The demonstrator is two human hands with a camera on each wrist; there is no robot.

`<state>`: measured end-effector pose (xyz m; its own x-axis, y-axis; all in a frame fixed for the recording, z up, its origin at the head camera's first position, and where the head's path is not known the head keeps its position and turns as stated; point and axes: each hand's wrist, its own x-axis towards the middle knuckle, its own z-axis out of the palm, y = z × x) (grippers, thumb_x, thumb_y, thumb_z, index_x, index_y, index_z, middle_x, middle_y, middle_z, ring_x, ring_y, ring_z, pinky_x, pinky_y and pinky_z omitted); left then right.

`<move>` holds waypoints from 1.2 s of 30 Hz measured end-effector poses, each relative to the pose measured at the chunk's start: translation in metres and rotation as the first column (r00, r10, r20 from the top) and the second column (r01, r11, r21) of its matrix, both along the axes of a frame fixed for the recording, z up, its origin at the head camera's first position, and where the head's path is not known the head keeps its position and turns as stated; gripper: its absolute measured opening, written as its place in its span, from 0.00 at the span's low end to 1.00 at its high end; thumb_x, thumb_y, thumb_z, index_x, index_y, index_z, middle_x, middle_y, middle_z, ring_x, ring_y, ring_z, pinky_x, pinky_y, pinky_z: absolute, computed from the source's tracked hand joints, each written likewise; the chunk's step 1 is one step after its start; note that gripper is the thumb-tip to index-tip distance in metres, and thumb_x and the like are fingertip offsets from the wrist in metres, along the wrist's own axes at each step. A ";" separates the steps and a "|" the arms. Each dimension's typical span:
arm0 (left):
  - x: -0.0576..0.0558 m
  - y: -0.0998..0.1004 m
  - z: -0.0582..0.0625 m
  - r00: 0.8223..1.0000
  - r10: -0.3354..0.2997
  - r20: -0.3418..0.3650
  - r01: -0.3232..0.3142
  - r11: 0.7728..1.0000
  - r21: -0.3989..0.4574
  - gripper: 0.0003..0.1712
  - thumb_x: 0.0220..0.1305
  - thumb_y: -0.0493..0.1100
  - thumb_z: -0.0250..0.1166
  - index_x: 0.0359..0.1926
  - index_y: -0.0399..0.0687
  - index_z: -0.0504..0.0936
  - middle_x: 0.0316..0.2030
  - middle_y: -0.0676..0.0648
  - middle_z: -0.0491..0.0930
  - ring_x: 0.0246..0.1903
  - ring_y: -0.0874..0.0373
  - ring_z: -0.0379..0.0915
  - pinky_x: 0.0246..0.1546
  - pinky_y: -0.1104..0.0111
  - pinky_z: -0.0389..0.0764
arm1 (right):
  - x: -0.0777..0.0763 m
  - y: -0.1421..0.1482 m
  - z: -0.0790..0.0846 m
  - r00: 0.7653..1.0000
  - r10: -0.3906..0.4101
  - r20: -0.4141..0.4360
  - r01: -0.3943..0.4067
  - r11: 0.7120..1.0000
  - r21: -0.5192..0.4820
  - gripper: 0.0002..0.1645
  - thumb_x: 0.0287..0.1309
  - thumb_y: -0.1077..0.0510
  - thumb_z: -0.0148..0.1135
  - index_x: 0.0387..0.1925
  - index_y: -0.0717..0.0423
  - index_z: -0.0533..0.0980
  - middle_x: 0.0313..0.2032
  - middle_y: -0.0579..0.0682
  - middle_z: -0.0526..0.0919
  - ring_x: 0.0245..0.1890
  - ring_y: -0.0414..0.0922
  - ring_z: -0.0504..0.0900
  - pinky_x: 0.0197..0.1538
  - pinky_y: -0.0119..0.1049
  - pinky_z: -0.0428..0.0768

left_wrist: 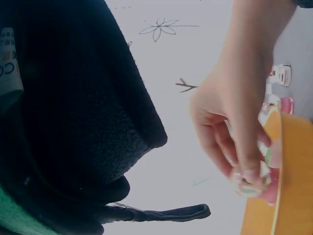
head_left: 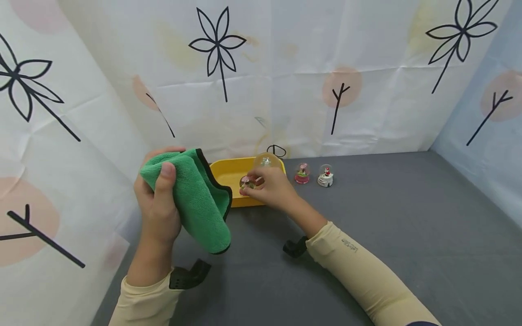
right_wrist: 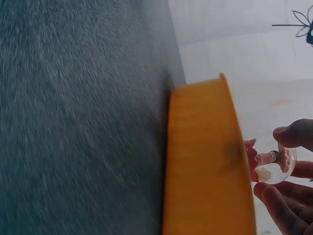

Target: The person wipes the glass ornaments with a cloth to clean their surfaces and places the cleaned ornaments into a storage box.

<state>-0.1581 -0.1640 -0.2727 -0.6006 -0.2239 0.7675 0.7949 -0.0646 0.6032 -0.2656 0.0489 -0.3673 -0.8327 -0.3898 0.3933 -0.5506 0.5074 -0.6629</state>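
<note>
My left hand [head_left: 159, 203] grips a folded green cloth [head_left: 201, 208] with dark edging, the thumb pressed on its near face. In the left wrist view the cloth's dark trim [left_wrist: 142, 117] fills much of the picture. My right hand [head_left: 272, 188] pinches a small snow globe [head_left: 246, 182] by its clear dome. Its pink base [right_wrist: 251, 159] points down at the rim of the yellow tray [right_wrist: 205, 161]; whether it touches the tray, I cannot tell. Behind the right hand a larger clear round globe [head_left: 267, 159] shows at the tray, its lower part hidden.
Right of the tray, a pink-based snow globe [head_left: 302, 174] and a white-based one [head_left: 325, 176] stand on the grey table [head_left: 387, 217]. Patterned white cloth walls [head_left: 285, 113] rise behind and at both sides. Each wrist wears a black mount [head_left: 189, 275].
</note>
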 end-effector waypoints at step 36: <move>0.006 -0.007 0.010 0.999 -0.019 -0.036 0.019 1.000 -0.006 0.17 0.73 0.38 0.53 0.50 0.33 0.84 0.41 0.43 0.84 0.28 0.59 0.77 0.33 0.71 0.79 | -0.003 -0.024 -0.013 0.982 -0.182 -0.042 0.186 0.969 0.161 0.17 0.65 0.48 0.75 0.25 0.51 0.83 0.30 0.47 0.87 0.27 0.42 0.80 0.35 0.38 0.81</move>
<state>-0.1516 -0.1710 -0.2628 -0.5762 -0.2087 0.7902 0.8151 -0.0765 0.5742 -0.2688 0.0252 -0.3798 -0.8861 -0.2916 0.3603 -0.4540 0.7021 -0.5485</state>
